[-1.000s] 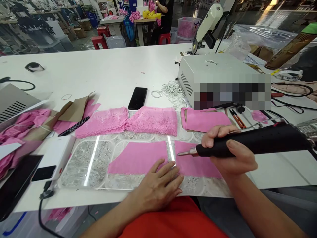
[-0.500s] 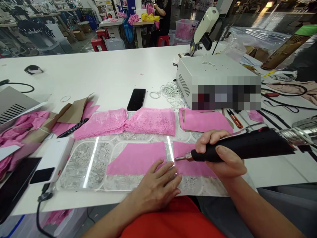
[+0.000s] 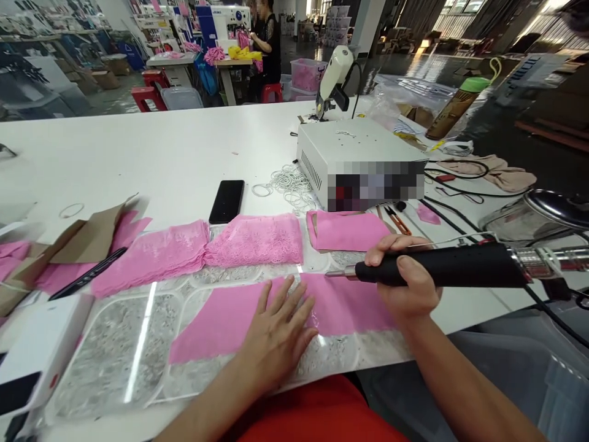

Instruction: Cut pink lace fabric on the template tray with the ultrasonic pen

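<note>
My left hand (image 3: pixel 280 334) lies flat with its fingers spread across a flat pink fabric piece (image 3: pixel 214 325) with a slanted left end. Its fingertips reach the border with a second pink fabric piece (image 3: pixel 345 304) on the right; the hand partly hides how the two edges meet. In my right hand (image 3: pixel 414 282) is a thick black hand tool (image 3: pixel 464 267) with a slim metal tip pointing left. That tip is at the upper edge of the right piece; I cannot tell whether it touches. Both pieces lie on a clear patterned mat (image 3: pixel 124 344).
Behind the pieces lie stacked pink lace (image 3: pixel 257 239), a pink fabric bundle (image 3: pixel 350 230), a black phone (image 3: pixel 226 201) and white elastic cord (image 3: pixel 289 184). A grey box (image 3: pixel 359 141) stands beyond. An orange cutter (image 3: pixel 398 221) and a glass jar (image 3: pixel 524 215) are to the right.
The camera view has turned right. The tool tip has gone from the right piece's left edge to its upper edge. The gap seen between the pieces is now closed or covered by my left hand.
</note>
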{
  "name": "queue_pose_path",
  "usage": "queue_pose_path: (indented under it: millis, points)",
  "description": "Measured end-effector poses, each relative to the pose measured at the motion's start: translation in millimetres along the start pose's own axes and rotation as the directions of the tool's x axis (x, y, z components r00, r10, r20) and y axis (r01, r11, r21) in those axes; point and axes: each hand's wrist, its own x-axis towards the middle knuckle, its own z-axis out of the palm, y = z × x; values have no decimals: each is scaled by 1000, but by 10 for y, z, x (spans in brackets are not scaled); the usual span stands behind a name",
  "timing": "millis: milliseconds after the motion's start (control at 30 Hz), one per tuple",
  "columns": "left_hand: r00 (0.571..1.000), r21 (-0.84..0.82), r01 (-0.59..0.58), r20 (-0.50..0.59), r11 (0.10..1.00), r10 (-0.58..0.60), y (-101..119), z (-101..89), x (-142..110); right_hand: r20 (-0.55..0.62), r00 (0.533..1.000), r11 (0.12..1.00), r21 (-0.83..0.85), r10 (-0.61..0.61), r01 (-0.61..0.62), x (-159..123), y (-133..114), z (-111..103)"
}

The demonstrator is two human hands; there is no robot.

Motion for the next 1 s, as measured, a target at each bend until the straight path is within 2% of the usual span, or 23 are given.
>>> queue_pose_path:
  millis: [167,433,600,800,1000]
  points:
    - [999,-20,37,36,999,-36,-20,56,-28,1,1000,1000,2,9,-9,-8,27,33]
    - [999,-21,34,-7,999,-34,-36,86,-27,-3,999,998,-29,53,-53,-13,22,45]
    - [1000,37,3,-7,999,-3,-53,104,-36,-8,998,997,-50,57,-57,17,18,51]
    - [999,99,-50,-1,994,50,-93,94,-51,-159,987,999,-38,-1,-5,138,-80,-154]
    - [998,101,-68,-8,993,69,-106,70,-44,-171,985,998,-56,-20,10,151,-126,-340]
